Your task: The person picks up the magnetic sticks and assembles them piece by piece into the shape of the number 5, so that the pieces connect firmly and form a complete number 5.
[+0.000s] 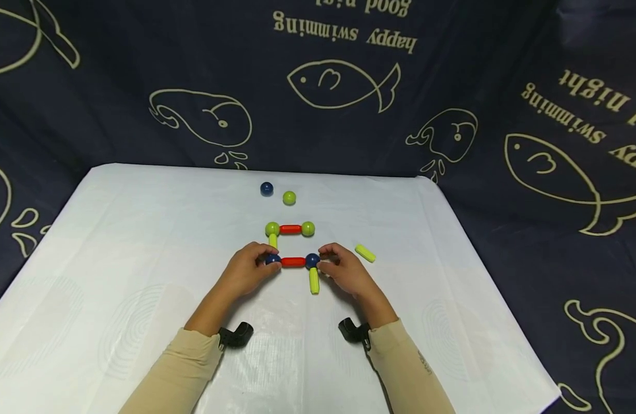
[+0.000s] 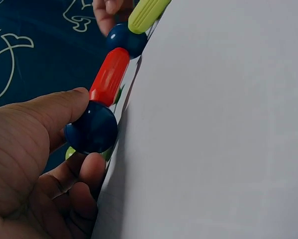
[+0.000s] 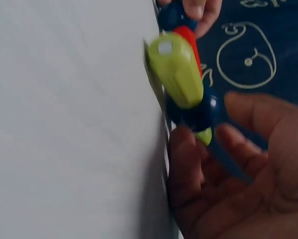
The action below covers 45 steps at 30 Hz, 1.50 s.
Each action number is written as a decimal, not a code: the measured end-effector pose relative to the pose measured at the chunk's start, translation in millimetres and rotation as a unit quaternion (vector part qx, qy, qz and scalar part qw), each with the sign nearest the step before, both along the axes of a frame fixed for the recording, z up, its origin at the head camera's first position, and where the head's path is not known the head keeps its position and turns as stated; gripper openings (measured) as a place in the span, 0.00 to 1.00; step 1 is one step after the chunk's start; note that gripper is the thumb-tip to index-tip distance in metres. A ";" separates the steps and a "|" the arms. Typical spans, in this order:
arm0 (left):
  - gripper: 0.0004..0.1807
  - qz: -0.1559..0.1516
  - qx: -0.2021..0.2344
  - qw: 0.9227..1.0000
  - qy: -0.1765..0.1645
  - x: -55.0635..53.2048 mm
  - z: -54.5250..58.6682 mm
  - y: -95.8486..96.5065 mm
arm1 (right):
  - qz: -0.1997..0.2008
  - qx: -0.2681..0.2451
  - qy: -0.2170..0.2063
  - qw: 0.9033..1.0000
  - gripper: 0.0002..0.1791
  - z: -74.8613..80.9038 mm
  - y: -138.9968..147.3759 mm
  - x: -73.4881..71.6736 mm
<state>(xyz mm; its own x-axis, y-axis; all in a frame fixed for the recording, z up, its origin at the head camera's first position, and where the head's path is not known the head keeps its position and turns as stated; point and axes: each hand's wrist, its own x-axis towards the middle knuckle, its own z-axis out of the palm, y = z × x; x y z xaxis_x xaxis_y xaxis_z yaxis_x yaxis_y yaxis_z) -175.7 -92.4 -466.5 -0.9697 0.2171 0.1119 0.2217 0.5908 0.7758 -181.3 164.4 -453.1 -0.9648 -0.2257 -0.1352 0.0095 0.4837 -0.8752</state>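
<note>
My left hand (image 1: 248,269) pinches a dark blue ball (image 2: 93,128) between thumb and fingers. A red rod (image 1: 294,262) joins that ball to a second blue ball (image 1: 312,260) on the right. Around this second ball curl the thumb and fingers of my right hand (image 1: 346,269); the right wrist view is slightly blurred there. From the second ball a yellow-green rod (image 1: 314,282) points towards me. Another yellow-green rod (image 1: 273,241) runs from the left blue ball to a green ball (image 1: 272,229), which a red rod (image 1: 290,229) links to another green ball (image 1: 308,229).
A loose yellow-green rod (image 1: 365,253) lies right of my right hand. Farther back, a blue ball (image 1: 267,188) and a green ball (image 1: 289,198) sit apart on the white-covered table (image 1: 157,230). A dark curtain (image 1: 349,138) with fish drawings hangs beyond the table.
</note>
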 end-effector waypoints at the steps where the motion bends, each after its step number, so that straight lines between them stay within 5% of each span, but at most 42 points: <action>1: 0.15 0.000 0.001 1.000 -0.001 0.1 0.1 0.1 | 0.012 0.001 -0.003 1.000 0.15 -0.6 0.7 -3.4; 7: 0.15 -0.002 0.005 1.000 -0.004 0.7 0.8 0.9 | 0.054 -0.005 -0.026 0.998 0.14 -4.1 4.4 -16.9; 29: 0.15 0.001 0.001 1.000 0.012 -0.6 3.2 0.0 | 0.031 -0.058 -0.038 0.997 0.12 -8.9 3.0 -19.5; 35: 0.15 -0.003 -0.006 1.000 -0.010 -2.0 4.7 -1.2 | 0.031 -0.055 -0.037 0.997 0.11 -9.5 2.9 -17.7; 40: 0.15 -0.030 -0.020 0.999 -0.038 -10.0 16.1 -6.5 | 0.027 -0.052 -0.037 0.998 0.11 -10.6 3.7 -17.0; 45: 0.13 -0.025 -0.027 0.999 -0.039 -29.7 37.5 -10.2 | 0.030 -0.060 -0.037 0.997 0.11 -12.1 3.6 -18.0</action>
